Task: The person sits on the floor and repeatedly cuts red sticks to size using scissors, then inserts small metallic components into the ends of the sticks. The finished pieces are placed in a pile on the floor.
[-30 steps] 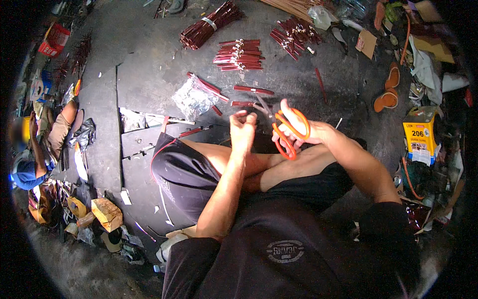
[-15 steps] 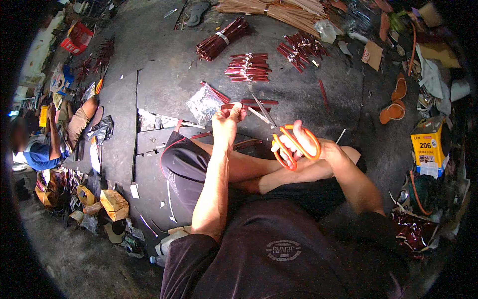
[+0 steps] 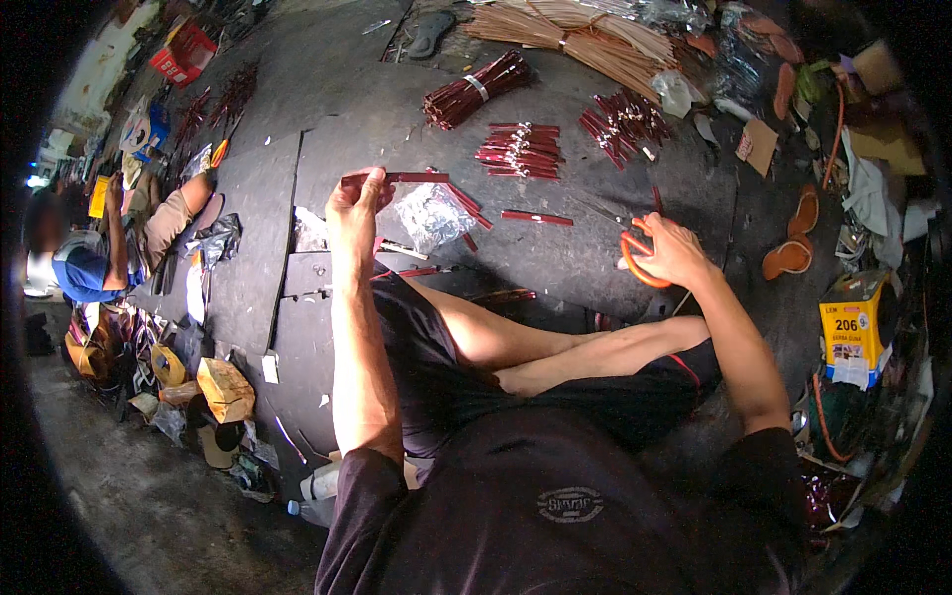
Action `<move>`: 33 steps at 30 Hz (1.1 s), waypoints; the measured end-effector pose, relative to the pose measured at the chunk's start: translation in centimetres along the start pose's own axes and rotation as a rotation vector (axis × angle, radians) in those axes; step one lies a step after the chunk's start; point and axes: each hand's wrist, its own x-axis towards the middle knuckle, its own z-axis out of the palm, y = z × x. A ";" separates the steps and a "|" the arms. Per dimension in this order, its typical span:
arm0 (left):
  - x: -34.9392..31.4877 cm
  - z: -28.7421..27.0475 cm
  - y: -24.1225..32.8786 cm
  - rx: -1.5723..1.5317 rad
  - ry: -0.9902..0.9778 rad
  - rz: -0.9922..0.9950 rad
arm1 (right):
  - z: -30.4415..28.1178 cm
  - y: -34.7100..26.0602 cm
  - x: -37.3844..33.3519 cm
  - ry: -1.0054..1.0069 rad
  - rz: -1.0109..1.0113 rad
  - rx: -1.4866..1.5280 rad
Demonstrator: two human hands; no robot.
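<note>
My left hand (image 3: pixel 355 206) pinches a flat dark red strip (image 3: pixel 412 178) between thumb and fingers, raised over the floor. My right hand (image 3: pixel 669 250) is closed on the scissors (image 3: pixel 643 266), which have orange handles; their thin blades point up and left, away from the strip. Between the hands, a single red strip (image 3: pixel 536 217) with a small pale spot at its middle lies on the floor. A clear plastic bag (image 3: pixel 434 220) rests near my left hand, with a few red strips (image 3: pixel 462 201) beside it. Beyond is a stack of strips (image 3: pixel 519 159) with shiny middles.
Further out lie a looser pile of red strips (image 3: pixel 620 129), a banded red bundle (image 3: pixel 478 91) and a long tan bundle (image 3: pixel 585 42). Orange sandals (image 3: pixel 790 260) and a yellow container (image 3: pixel 853 322) stand at the right. Another person (image 3: pixel 94 263) sits at the far left.
My left hand has moved left with the strip, away from the blades. My right hand has carried the scissors right and outward. The whole view has shifted slightly.
</note>
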 end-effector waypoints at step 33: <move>-1.0 -2.6 -3.7 -0.378 -0.072 -0.172 | 16.1 -28.0 17.4 0.235 -0.228 0.350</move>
